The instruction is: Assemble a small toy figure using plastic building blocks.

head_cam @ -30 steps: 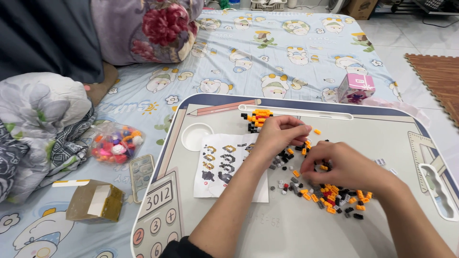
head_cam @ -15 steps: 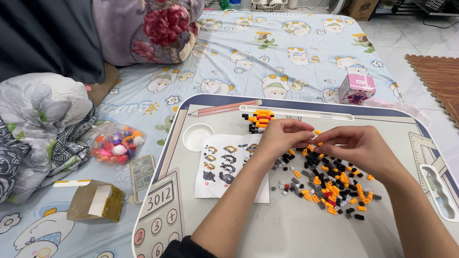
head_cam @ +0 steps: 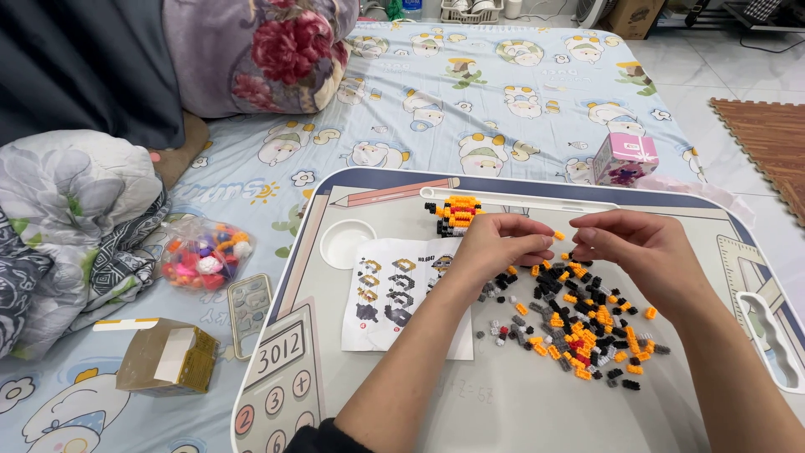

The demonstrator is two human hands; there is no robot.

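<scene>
1. Left hand (head_cam: 495,243) has its fingertips pinched together on a tiny orange brick (head_cam: 558,236), which pokes out just past them at about 3 o'clock
2. Right hand (head_cam: 641,247) sits right across from it, fingers curled in with the tips close together; can't tell if there's a piece in that grip, too small to see
3. The brick is too little to call a long axis for sure, but it looks like it points sideways, left-right, between the two hands
4. Right below the hands is the loose pile of bricks (head_cam: 579,319), orange, black, grey, a few red, spread over the table (head_cam: 503,394) toward 5 o'clock
5. At 11 o'clock from the hands stands the half-built model (head_cam: 454,213), orange and black, long side running left-right
6. Instruction sheet (head_cam: 402,294) lies flat at 8 o'clock
7. Progress, my guess: small chunk built, most pieces unused, so plenty left
</scene>
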